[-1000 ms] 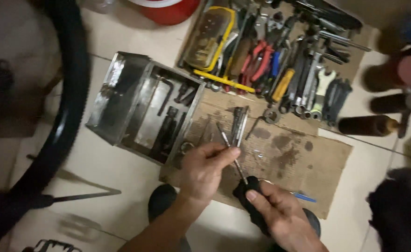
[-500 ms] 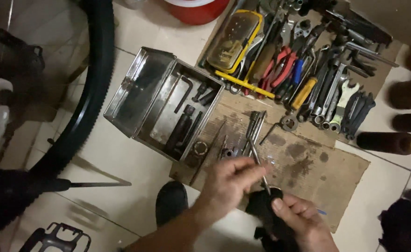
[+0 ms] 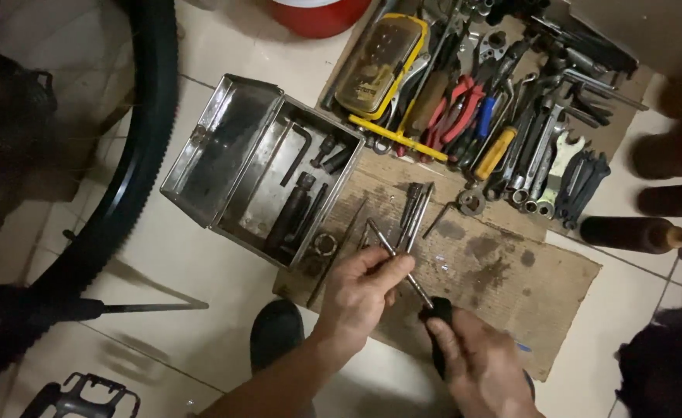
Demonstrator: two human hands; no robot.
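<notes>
The thin metal rod (image 3: 393,255) you hold runs slantwise above the stained cardboard sheet (image 3: 511,271) on the floor, its lower end in a black handle (image 3: 440,329). It looks stiff, light and likely greasy, so grip it mid-shaft. Your left hand (image 3: 360,290) has its fingers clamped on that shaft; your right hand (image 3: 480,364) is closed around the handle. Just beyond lie loose bits, an open metal box (image 3: 225,155), laid-out pliers and spanners (image 3: 511,124), and a bicycle tyre (image 3: 143,147).
</notes>
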